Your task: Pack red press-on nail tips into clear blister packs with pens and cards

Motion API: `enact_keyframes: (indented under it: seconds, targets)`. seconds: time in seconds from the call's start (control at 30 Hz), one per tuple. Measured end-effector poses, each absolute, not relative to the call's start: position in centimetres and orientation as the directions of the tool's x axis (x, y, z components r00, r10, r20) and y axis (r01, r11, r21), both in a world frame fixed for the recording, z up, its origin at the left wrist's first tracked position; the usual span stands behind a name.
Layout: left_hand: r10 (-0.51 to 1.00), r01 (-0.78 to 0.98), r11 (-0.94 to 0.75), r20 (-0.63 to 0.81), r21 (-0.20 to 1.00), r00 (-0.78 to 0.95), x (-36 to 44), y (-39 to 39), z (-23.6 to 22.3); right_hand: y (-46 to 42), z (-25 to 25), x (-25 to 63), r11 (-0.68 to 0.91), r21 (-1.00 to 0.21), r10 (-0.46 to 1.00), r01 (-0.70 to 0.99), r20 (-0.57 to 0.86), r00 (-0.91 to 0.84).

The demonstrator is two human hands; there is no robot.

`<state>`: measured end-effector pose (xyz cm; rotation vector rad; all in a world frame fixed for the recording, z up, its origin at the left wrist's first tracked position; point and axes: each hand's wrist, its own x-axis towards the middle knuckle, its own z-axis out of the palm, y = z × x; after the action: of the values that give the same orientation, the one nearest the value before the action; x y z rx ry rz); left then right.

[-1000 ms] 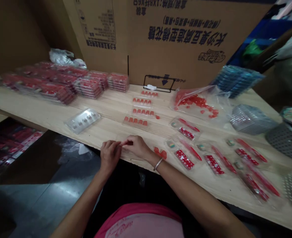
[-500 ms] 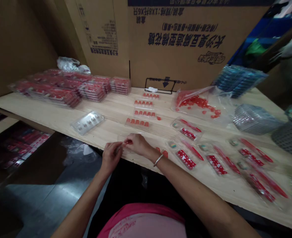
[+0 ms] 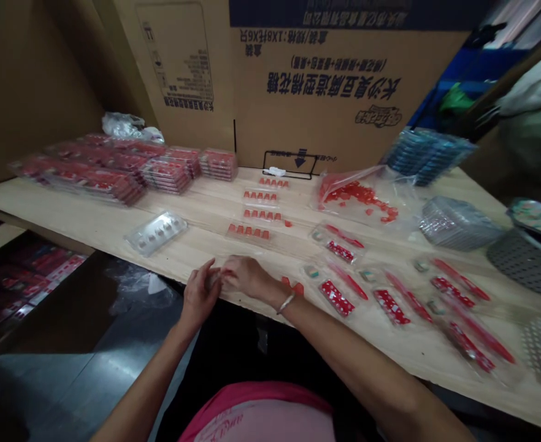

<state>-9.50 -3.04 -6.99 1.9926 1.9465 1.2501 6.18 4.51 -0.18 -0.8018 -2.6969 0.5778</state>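
Clear plastic (image 3: 213,282) mostly hidden by right hand (image 3: 247,276).

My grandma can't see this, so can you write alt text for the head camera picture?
Two bare hands, left and right, work close together at a wooden table's edge, near rows of small red pieces.

Pink top (image 3: 270,391): deep pink band above a paler pink front, curly darker-pink lettering (image 3: 222,426) at one side. 1 thin, silvery bracelet (image 3: 286,303) on the right wrist. Black or very dark legwear (image 3: 234,353). Left hand (image 3: 200,291) and right hand (image 3: 247,276) bare; both forearms bare.
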Motion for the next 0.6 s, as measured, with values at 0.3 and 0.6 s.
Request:
enact_keyframes:
  seconds: [0.3, 0.6]
  targets:
    - [0.867, 0.797, -0.347, 0.493, 0.494, 0.072, -8.1, -1.6, -6.1, 5.8, 0.8, 17.0, 0.544, -0.336, 0.783, 0.769, -0.127, -0.609]
    - [0.842, 0.770, -0.363, 0.539, 0.525, 0.029, -8.0, -1.0, -6.3, 5.8, 0.1, 17.7, 0.549, -0.482, 0.736, 0.683, -0.109, -0.668]
